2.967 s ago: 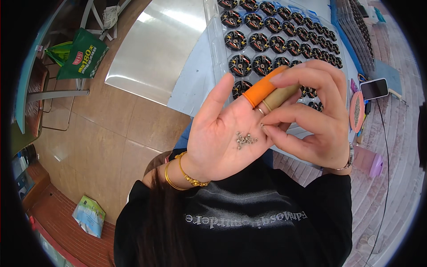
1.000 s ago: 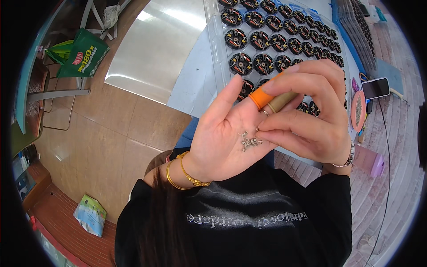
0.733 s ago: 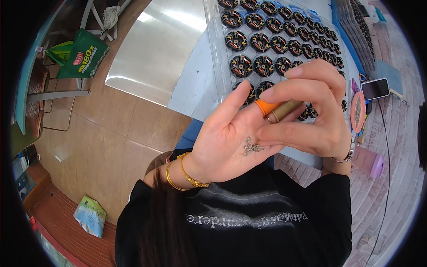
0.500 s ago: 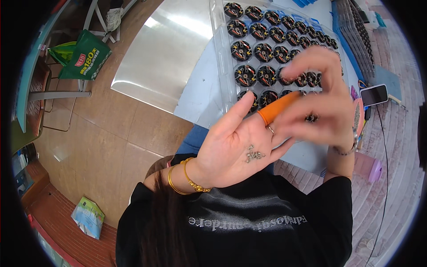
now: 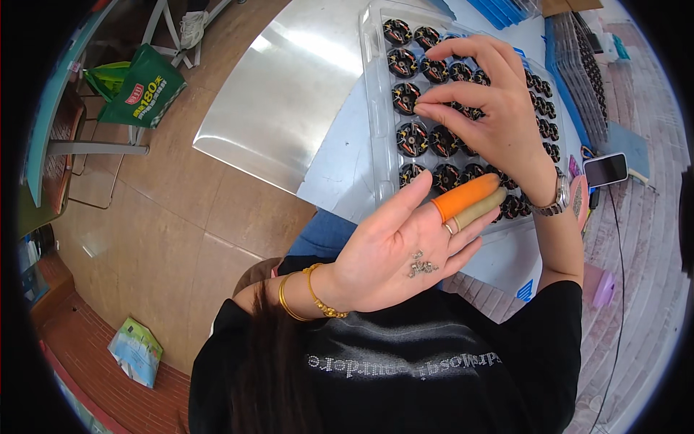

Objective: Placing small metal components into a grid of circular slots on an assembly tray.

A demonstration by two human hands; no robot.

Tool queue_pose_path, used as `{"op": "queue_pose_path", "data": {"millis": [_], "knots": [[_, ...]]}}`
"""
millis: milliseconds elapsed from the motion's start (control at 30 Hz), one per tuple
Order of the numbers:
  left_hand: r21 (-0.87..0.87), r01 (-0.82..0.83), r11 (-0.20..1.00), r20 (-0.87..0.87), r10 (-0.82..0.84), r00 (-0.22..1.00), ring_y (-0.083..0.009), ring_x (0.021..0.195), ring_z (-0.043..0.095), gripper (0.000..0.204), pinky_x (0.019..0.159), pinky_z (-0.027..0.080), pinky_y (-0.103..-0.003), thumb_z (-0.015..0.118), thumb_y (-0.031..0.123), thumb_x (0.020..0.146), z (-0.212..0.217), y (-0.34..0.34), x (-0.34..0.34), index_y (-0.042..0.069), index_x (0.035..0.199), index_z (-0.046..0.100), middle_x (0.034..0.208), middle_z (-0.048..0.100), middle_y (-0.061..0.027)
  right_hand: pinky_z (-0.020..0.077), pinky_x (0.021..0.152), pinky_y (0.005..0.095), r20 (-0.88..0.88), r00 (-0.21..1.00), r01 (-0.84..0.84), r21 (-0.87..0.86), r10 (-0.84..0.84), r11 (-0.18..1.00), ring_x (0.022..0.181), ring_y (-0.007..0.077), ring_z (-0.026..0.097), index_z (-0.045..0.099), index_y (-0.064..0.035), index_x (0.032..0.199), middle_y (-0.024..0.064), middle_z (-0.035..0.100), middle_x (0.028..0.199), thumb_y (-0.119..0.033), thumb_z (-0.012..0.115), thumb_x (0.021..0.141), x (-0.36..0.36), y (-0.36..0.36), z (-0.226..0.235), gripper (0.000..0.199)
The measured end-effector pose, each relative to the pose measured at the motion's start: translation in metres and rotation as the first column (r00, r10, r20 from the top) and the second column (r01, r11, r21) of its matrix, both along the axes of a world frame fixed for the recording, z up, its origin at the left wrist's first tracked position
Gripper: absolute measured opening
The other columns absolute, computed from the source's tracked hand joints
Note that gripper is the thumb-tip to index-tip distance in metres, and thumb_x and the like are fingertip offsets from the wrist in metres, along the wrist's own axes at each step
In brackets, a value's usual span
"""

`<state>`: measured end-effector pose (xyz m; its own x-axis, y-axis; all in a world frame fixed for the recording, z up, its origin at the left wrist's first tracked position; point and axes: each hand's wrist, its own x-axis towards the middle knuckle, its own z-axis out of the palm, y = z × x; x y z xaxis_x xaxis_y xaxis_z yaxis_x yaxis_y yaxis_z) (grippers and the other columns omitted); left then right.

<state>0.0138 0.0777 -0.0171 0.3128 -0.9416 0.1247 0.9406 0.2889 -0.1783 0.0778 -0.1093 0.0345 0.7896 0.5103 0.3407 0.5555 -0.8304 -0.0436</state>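
Observation:
My left hand (image 5: 387, 249) lies palm up and flat, its fingers stretched out; an orange finger cot (image 5: 466, 197) and a tan one (image 5: 478, 210) cover two of them. In its palm rests a small heap of tiny silvery metal pieces (image 5: 423, 267). Thumb and index fingertip of my right hand (image 5: 491, 108) are pinched together over a round black part with coloured wires (image 5: 405, 98). Whatever sits between those fingertips is too small to make out. Several more such round parts fill the rows of a clear plastic tray (image 5: 379, 119), partly hidden by my right hand.
The tray stands on a pale blue table surface (image 5: 332, 163), beside a shiny metal sheet (image 5: 267, 94). At the right are stacked clear trays (image 5: 578, 69), a phone (image 5: 606, 171) and a black cable (image 5: 622, 253). A green bag (image 5: 141, 90) is at the far left.
My right hand has moved from above my left fingers, forward and left to the tray, and pinches at a round part. My left hand stays palm up with the metal pieces.

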Motion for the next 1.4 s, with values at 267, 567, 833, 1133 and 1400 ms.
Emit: {"op": "queue_pose_path", "data": {"millis": [267,567,833,1133,1400], "knots": [[-0.02,-0.013,1.0,-0.042,0.013,0.999,-0.0239,0.152,0.008,0.073,0.122,0.009,-0.04,0.02,0.054,0.104,-0.001,0.001,0.001,0.005,0.157,0.009,0.163,0.015,-0.0084,0.0392,0.098,0.0382,-0.039,0.998,-0.061,-0.085,0.058,0.995,0.117,0.0262,0.051,0.078,-0.0165,0.091,0.001,0.063,0.122,-0.015,0.08,0.071,-0.011,-0.004,0.005,0.021],[-0.027,-0.073,0.997,-0.09,0.07,0.993,-0.0167,0.148,0.02,0.069,0.12,0.01,-0.035,0.019,0.055,0.104,-0.004,0.002,0.002,0.01,0.156,0.02,0.158,0.028,0.0008,0.0398,0.098,0.0387,-0.007,1.0,-0.011,-0.103,0.01,0.995,0.117,0.0269,0.053,0.078,-0.017,0.093,0.0051,0.063,0.123,-0.01,0.077,0.068,-0.031,0.012,0.043,0.026],[-0.177,-0.099,0.979,-0.094,0.083,0.992,-0.0189,0.145,0.029,0.07,0.118,0.023,-0.038,0.017,0.056,0.104,-0.011,-0.001,-0.004,0.01,0.157,0.014,0.156,0.029,-0.0072,0.0431,0.084,0.0415,-0.164,0.932,-0.294,0.184,0.324,0.938,0.102,0.0271,0.053,0.076,-0.019,0.081,0.0053,0.064,0.113,-0.022,0.074,0.054,-0.06,0.025,0.027,0.027],[-0.121,-0.117,0.986,-0.09,0.106,0.99,-0.0199,0.146,0.027,0.071,0.118,0.024,-0.038,0.016,0.056,0.104,-0.004,0.0,-0.003,0.008,0.156,0.015,0.157,0.028,-0.007,0.0433,0.083,0.042,-0.142,0.926,-0.323,0.189,0.351,0.927,0.101,0.0264,0.053,0.074,-0.0179,0.077,0.0048,0.064,0.111,-0.024,0.075,0.053,-0.064,0.025,0.025,0.025],[-0.04,-0.122,0.992,0.017,0.123,0.992,-0.0192,0.145,0.029,0.072,0.12,0.021,-0.038,0.015,0.055,0.104,-0.001,0.0,-0.001,0.006,0.156,0.014,0.156,0.029,-0.0074,0.0436,0.085,0.0429,-0.108,0.943,-0.291,0.188,0.314,0.938,0.104,0.0254,0.053,0.074,-0.0182,0.075,0.0011,0.065,0.109,-0.024,0.078,0.052,-0.061,0.018,0.029,0.024]]}}
